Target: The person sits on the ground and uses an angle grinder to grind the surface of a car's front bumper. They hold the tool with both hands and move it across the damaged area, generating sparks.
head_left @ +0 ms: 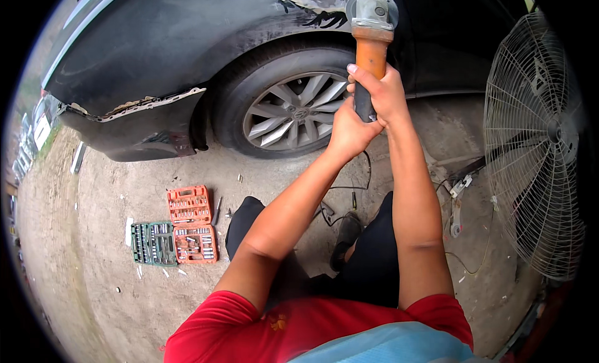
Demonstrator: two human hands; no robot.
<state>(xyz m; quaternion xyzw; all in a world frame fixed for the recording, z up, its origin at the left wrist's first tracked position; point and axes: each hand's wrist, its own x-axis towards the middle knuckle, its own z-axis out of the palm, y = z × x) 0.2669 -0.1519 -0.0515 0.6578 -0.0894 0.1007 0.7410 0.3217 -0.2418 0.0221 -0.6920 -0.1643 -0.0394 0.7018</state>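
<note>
Both my hands grip an angle grinder (372, 54) with an orange body, a dark rear handle and a metal head. My left hand (353, 131) is wrapped round the rear end of the handle. Just ahead of it, my right hand (385, 93) closes round the grip, its thumb lying across the top. The grinder's disc (392, 12) is up against or close to the dark car body panel (187, 35), beside a patch of stripped, scraped paint (315, 0) above the wheel arch; I cannot tell whether it touches. Below sits the car wheel (296, 113) with silver spokes.
A large wire-caged fan (530, 138) stands at the right. On the concrete floor lie an orange socket set case (190, 204), a green socket set case (145, 243) and a screwdriver (354, 201). The grinder's cord (369, 169) trails near my foot. The bumper (134, 135) has a ragged edge.
</note>
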